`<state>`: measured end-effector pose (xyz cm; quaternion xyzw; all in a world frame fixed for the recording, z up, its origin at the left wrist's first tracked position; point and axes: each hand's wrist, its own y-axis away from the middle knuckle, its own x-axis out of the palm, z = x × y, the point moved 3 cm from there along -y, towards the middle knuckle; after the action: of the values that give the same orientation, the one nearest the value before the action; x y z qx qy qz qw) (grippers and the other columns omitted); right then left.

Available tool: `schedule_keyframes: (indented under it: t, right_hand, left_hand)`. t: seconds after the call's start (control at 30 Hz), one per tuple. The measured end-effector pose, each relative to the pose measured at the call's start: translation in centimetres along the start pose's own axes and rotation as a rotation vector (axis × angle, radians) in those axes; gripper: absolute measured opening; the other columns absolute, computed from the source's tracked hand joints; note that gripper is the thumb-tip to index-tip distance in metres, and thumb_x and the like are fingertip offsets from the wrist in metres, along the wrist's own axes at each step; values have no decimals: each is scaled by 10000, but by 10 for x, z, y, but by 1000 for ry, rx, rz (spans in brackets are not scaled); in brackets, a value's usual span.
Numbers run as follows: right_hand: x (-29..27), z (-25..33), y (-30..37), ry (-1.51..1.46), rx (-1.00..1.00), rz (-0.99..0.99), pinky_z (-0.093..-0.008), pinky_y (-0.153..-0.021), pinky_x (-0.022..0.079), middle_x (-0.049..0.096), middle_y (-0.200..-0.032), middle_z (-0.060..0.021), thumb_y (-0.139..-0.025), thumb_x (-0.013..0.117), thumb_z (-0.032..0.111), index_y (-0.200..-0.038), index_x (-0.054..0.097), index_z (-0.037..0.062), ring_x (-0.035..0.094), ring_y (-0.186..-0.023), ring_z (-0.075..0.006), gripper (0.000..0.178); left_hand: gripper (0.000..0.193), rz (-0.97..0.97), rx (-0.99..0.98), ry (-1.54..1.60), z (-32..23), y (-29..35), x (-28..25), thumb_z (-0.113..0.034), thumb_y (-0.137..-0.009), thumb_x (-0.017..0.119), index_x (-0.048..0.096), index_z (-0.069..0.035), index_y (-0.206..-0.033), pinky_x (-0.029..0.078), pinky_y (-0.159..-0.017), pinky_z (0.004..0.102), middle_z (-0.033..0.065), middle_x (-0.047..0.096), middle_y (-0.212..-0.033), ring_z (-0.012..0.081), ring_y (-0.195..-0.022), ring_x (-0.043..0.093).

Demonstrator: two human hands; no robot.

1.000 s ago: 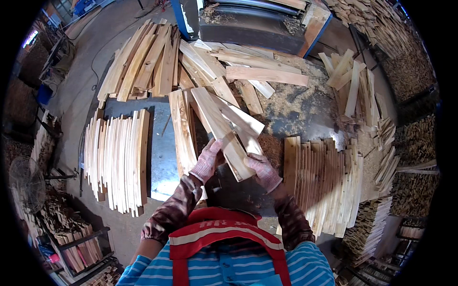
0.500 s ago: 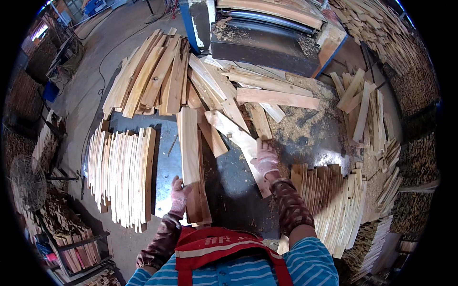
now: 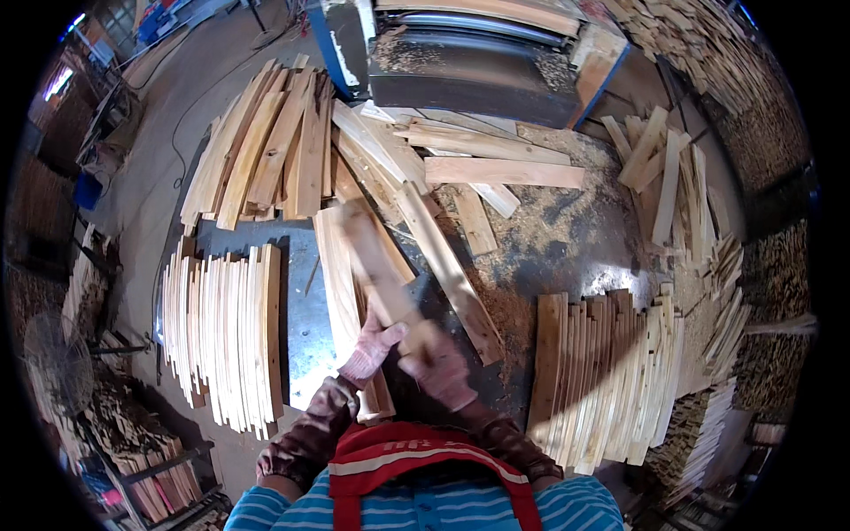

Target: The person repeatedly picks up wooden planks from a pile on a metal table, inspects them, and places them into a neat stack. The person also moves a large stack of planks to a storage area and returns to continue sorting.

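Observation:
A wooden board (image 3: 379, 258), smeared by motion, slants up and away in front of me, raised over the work table (image 3: 305, 292). My left hand (image 3: 370, 347), in a pinkish work glove, is closed on its left edge, thumb on top. My right hand (image 3: 440, 372), gloved and blurred, grips its near end. Beneath it and to the left lie long boards (image 3: 333, 265) pointing away from me. Another narrow board (image 3: 453, 279) lies slanting to the right of the held one.
Upright-edged board rows stand at left (image 3: 226, 336) and right (image 3: 606, 372). A fanned board pile (image 3: 266, 150) lies at the far left. Beyond the table stands a machine with rollers (image 3: 478, 75). Sawdust (image 3: 567, 221) covers the table's right part; loose boards (image 3: 673, 186) lie farther right.
My right hand has moved left and toward me, bringing a board up off the table. My left hand has shifted right from the long boards onto this board.

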<state>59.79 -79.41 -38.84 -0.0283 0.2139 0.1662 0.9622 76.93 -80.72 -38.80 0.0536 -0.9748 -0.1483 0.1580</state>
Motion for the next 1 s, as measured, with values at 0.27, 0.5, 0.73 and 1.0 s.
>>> schedule_keyframes:
  t: [0.27, 0.5, 0.73, 1.0]
  right_hand:
    - [-20, -99, -19, 1008, 125, -119, -560, -1099, 366, 470, -1431, -269, -796, 737, 506, -1502, 353, 28, 440, -1333, -418, 935]
    - [-76, -99, -8, 174, 492, 88, -434, -943, 524, 601, -1305, -225, -788, 716, 264, -1513, 406, 103, 630, -1136, -381, 805]
    - [-57, -68, 17, 198, 331, -267, -466, -949, 512, 595, -1299, -207, -859, 684, 319, -1428, 542, 80, 624, -1130, -387, 634]
    - [-89, -93, -36, 703, 59, 185, -482, -1039, 464, 503, -1407, -189, -903, 631, 274, -1431, 466, 29, 506, -1263, -397, 605]
  left_hand:
    - [747, -304, 134, -537, -178, -140, -144, -271, -945, 691, 258, -125, -1536, 567, -619, 352, 134, 645, -982, 226, -779, 635]
    - [801, -491, 400, -577, -192, -157, -97, -267, -913, 723, 314, -57, -1569, 410, -1144, 454, 187, 524, -1467, 322, -1336, 525]
    - [1091, -330, -410, -1012, 44, -161, -8, -468, -791, 800, 133, -163, -1599, 428, -1079, 480, 273, 449, -1443, 439, -1271, 530]
    - [1122, -700, -368, -1180, 84, -183, 4, -239, -685, 815, 140, -224, -1581, 425, -1079, 487, 276, 400, -1431, 467, -1290, 480]
